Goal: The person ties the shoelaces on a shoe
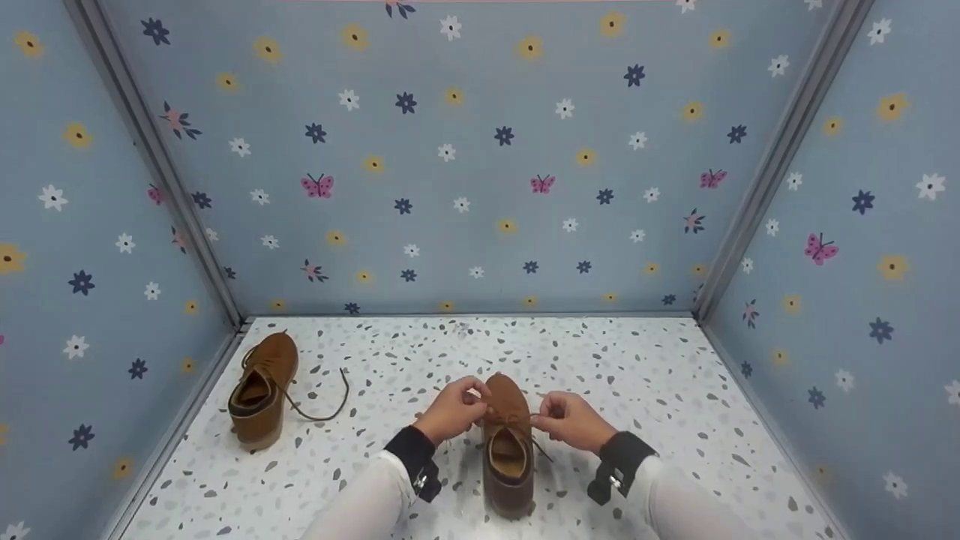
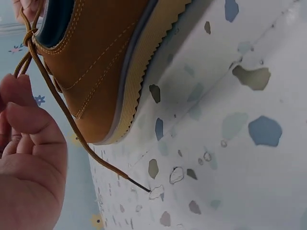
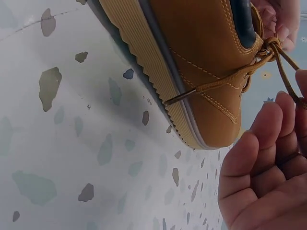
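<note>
A tan lace-up shoe (image 1: 506, 391) stands upright on the floor between my hands, its toe pointing away from me. Its brown lace is tied in a bow, with the knot (image 3: 273, 44) over the tongue. On the shoe's left, my left hand (image 1: 451, 409) pinches one loop of the lace between thumb and fingertip. My right hand (image 1: 574, 421) pinches the other loop on the right side, drawn out from the knot. One loose lace end (image 2: 112, 168) hangs past the toe in the left wrist view. The other end (image 3: 180, 97) lies across the shoe's side.
A second tan shoe (image 1: 279, 354) stands at the left, with its untied lace (image 1: 341, 405) trailing over the floor. The speckled white floor (image 1: 600, 345) is bounded by blue flowered panels (image 1: 480, 150) at the back and both sides, joined by grey metal corner strips.
</note>
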Available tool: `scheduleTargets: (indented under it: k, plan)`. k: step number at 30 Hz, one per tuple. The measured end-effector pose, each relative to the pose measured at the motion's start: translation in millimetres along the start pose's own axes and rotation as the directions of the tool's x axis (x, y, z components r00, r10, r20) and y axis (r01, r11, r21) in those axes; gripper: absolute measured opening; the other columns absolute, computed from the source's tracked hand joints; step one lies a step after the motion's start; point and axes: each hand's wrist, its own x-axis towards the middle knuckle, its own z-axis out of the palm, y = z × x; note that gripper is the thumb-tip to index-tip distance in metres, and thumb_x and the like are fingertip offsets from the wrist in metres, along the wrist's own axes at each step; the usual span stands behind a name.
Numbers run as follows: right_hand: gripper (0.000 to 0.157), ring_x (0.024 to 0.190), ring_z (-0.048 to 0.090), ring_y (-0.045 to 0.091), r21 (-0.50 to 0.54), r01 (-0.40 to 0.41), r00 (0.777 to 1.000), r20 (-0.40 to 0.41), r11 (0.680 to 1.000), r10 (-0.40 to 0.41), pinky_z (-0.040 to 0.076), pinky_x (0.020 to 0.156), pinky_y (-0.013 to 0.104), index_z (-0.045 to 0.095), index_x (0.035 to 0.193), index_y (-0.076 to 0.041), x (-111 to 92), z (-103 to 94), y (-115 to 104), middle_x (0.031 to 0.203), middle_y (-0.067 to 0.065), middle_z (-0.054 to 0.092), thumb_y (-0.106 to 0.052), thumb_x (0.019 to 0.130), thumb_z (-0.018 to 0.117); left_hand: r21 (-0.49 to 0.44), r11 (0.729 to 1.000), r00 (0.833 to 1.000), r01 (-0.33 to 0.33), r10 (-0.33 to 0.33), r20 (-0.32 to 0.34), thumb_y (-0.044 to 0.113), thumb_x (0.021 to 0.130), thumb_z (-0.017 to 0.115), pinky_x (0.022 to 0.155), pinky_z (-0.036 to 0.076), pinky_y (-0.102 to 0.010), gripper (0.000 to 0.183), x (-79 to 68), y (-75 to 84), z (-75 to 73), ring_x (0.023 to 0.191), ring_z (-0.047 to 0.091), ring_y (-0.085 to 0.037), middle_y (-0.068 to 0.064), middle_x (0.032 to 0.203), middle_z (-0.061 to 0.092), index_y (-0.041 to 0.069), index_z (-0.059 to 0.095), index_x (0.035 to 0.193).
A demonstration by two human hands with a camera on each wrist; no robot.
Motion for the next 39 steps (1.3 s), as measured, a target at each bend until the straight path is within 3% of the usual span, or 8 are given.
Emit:
scheduleTargets:
  k: [4, 12, 20, 28, 35, 39]
  plan:
    - [0.029, 0.064, 0.056, 0.008, -0.063, 0.008, 1.000, -0.005, 0.998, -0.009, 0.046, 0.060, 0.024, 0.061, 0.086, -0.006, 0.5, -0.9, -1.9, 0.071, -0.006, 0.058, -0.029, 0.097, 0.075, 0.093, 0.995, 0.998, -0.046, 0.042, 0.045, 0.004, 0.095, 0.057, 0.058, 0.046, -0.024, 0.024, 2.5, 3.6, -1.0, 0.073, 0.067, -0.020, -0.013, 0.094, 0.076, 0.005, 0.072, 0.114]
    - [0.033, 0.062, 0.049, 0.004, -0.227, 0.084, 0.996, -0.012, 0.970, -0.089, 0.041, 0.058, 0.022, 0.060, 0.079, -0.012, 3.0, -5.9, -10.1, 0.069, -0.010, 0.052, -0.036, 0.096, 0.076, 0.217, 0.973, 0.995, -0.081, 0.066, 0.075, 0.018, 0.095, 0.075, 0.061, 0.051, -0.024, 0.007, 4.8, 13.5, -10.5, 0.072, 0.066, -0.014, 0.000, 0.086, 0.075, 0.012, 0.076, 0.097]
    - [0.032, 0.059, 0.045, 0.002, -0.346, 0.137, 0.989, -0.002, 0.928, -0.147, 0.038, 0.056, 0.021, 0.059, 0.075, -0.015, 4.7, -11.4, -20.0, 0.066, -0.012, 0.048, -0.032, 0.095, 0.077, 0.294, 0.950, 0.993, -0.107, 0.087, 0.079, 0.016, 0.091, 0.079, 0.068, 0.054, -0.025, 0.007, 8.2, 20.4, -18.6, 0.073, 0.066, -0.007, -0.003, 0.085, 0.077, 0.011, 0.078, 0.096]
    - [0.031, 0.057, 0.045, 0.000, -0.433, 0.164, 0.984, 0.004, 0.886, -0.180, 0.040, 0.056, 0.022, 0.057, 0.072, -0.018, 2.5, -12.2, -21.9, 0.064, -0.014, 0.049, -0.027, 0.097, 0.075, 0.314, 0.947, 0.995, -0.071, 0.045, 0.091, 0.014, 0.093, 0.077, 0.064, 0.054, -0.024, 0.010, 7.4, 19.6, -21.8, 0.082, 0.076, -0.030, -0.007, 0.088, 0.079, 0.007, 0.080, 0.100]
    - [0.032, 0.056, 0.044, 0.001, -0.494, 0.157, 0.977, -0.050, 0.855, -0.208, 0.040, 0.055, 0.022, 0.056, 0.069, -0.019, 1.5, -10.9, -17.9, 0.062, -0.015, 0.049, -0.021, 0.097, 0.071, 0.328, 0.942, 0.994, -0.073, 0.041, 0.105, 0.015, 0.092, 0.078, 0.060, 0.054, -0.025, 0.007, 5.0, 18.8, -23.7, 0.070, 0.068, -0.011, -0.010, 0.087, 0.079, 0.010, 0.080, 0.096]
    - [0.034, 0.055, 0.044, 0.003, -0.496, 0.105, 0.980, -0.094, 0.862, -0.173, 0.039, 0.054, 0.023, 0.056, 0.066, -0.020, 0.4, -9.3, -15.7, 0.061, -0.014, 0.049, -0.019, 0.098, 0.068, 0.339, 0.937, 0.993, -0.081, 0.046, 0.112, 0.016, 0.094, 0.077, 0.059, 0.054, -0.025, 0.005, 3.9, 17.4, -24.4, 0.071, 0.069, -0.011, -0.006, 0.084, 0.078, 0.012, 0.080, 0.095]
